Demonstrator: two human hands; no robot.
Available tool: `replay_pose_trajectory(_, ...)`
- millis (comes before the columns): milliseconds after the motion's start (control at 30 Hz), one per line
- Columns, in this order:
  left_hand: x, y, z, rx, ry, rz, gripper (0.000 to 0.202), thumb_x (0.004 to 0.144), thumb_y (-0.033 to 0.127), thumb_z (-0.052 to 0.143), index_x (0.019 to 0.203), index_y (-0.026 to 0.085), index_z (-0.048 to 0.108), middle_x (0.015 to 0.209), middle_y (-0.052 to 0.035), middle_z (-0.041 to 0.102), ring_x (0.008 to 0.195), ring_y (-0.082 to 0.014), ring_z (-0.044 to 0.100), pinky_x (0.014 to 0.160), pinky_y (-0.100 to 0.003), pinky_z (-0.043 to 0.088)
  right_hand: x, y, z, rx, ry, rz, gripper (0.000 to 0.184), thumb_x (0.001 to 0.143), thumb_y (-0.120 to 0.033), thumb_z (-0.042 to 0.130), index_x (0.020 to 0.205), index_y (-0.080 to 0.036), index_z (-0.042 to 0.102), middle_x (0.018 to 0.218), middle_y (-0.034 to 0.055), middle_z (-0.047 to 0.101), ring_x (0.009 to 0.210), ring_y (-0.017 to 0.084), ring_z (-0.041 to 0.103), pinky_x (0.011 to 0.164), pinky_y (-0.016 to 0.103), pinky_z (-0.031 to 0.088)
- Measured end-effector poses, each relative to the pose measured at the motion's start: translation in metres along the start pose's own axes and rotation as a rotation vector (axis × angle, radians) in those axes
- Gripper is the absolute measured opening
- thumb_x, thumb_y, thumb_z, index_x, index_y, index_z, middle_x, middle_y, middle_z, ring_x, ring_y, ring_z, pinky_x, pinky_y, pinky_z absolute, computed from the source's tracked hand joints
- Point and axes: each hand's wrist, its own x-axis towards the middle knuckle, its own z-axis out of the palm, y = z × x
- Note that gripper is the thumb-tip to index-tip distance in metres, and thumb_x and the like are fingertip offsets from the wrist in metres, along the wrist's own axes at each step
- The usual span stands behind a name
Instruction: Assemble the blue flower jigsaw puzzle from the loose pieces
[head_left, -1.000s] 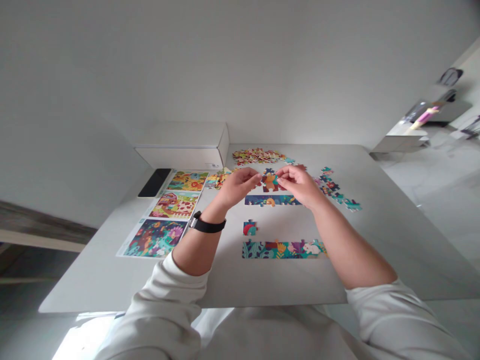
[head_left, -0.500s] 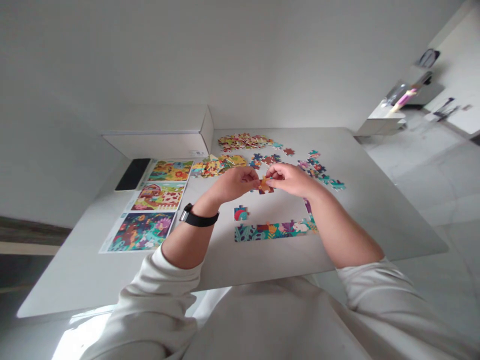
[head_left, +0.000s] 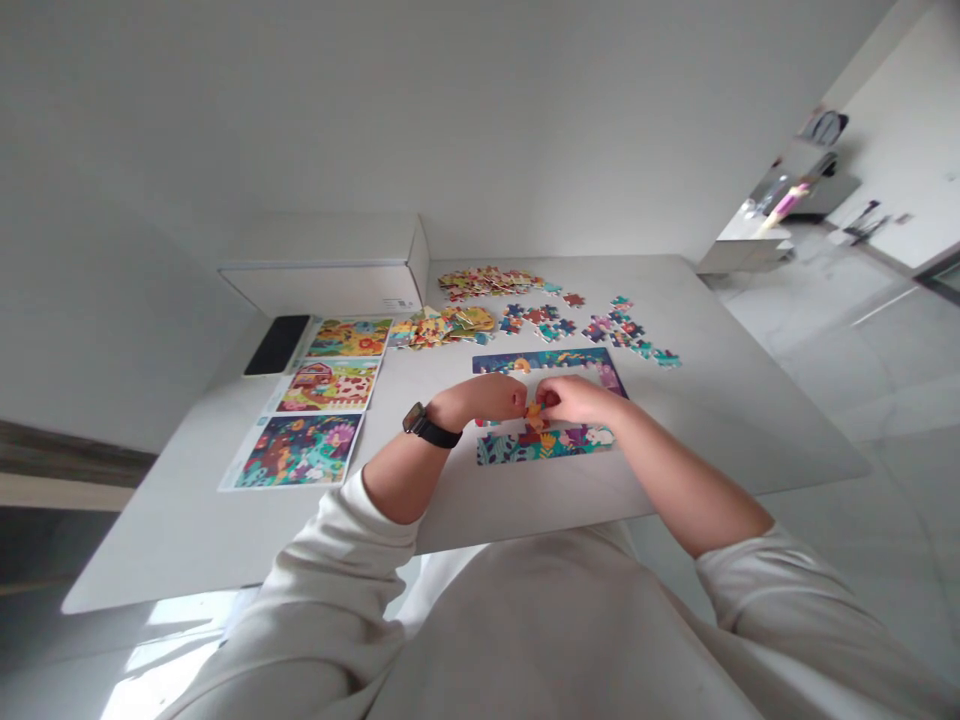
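My left hand [head_left: 486, 399] and my right hand [head_left: 576, 400] meet over the white table [head_left: 712, 420], fingers pinched together on a small orange puzzle piece [head_left: 534, 411]. They hover just above the lower joined strip of puzzle [head_left: 517, 447], green and blue with flowers. A second joined strip [head_left: 551, 360], dark blue, lies just beyond the hands and bends down at its right end. A black watch sits on my left wrist. Both sleeves are white.
Loose puzzle pieces lie in heaps at the far side [head_left: 487, 283], left of middle [head_left: 442, 327] and right [head_left: 622, 330]. Three picture cards [head_left: 319, 400] line the left side. A white box [head_left: 330, 280] and a black phone [head_left: 276, 345] sit far left.
Both hands have come down and toward me with the orange piece, from above the upper strip to just over the lower strip. The camera view has shifted too.
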Motion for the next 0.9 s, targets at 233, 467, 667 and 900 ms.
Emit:
replay_pose_trajectory(233, 0.007, -0.004, 0.013, 0.043, 0.164, 0.055, 0.022, 0.088, 0.028, 0.062, 0.071, 0.023, 0.076, 0.076, -0.0072, 0.078, 0.072, -0.0234, 0.070, 0.066, -0.032, 0.045, -0.001, -0.004, -0.001, -0.108, -0.013, 0.044, 0.024, 0.083, -0.026, 0.089, 0.105, -0.022, 0.081, 0.100, 0.0044, 0.083, 0.087, 0.021, 0.073, 0.071, 0.028, 0.047)
replay_pose_trajectory(467, 0.009, -0.010, 0.021, 0.102, 0.179, -0.002, 0.020, 0.096, 0.036, 0.066, 0.094, 0.022, 0.081, 0.089, -0.0111, 0.081, 0.087, -0.0296, 0.077, 0.073, -0.034, 0.049, -0.002, -0.011, -0.001, -0.223, -0.031, 0.060, 0.026, 0.084, -0.028, 0.087, 0.109, -0.025, 0.081, 0.105, 0.0055, 0.084, 0.091, 0.024, 0.075, 0.070, 0.029, 0.045)
replay_pose_trajectory(667, 0.006, -0.011, 0.022, 0.105, 0.209, -0.001, 0.033, 0.091, 0.053, 0.078, 0.106, 0.023, 0.077, 0.105, -0.0107, 0.082, 0.098, -0.0298, 0.078, 0.075, -0.032, 0.050, -0.007, -0.019, -0.007, -0.320, -0.047, 0.044, 0.031, 0.087, -0.031, 0.083, 0.116, -0.023, 0.078, 0.108, 0.0093, 0.084, 0.096, 0.026, 0.076, 0.070, 0.030, 0.045)
replay_pose_trajectory(900, 0.006, 0.005, 0.025, 0.148, 0.128, -0.041, 0.031, 0.089, 0.052, 0.079, 0.097, 0.022, 0.078, 0.099, -0.0144, 0.082, 0.097, -0.0346, 0.078, 0.075, -0.035, 0.050, -0.003, -0.018, -0.016, -0.332, -0.150, -0.005, 0.046, 0.080, -0.036, 0.089, 0.122, -0.023, 0.076, 0.108, 0.0101, 0.084, 0.095, 0.028, 0.077, 0.066, 0.031, 0.045)
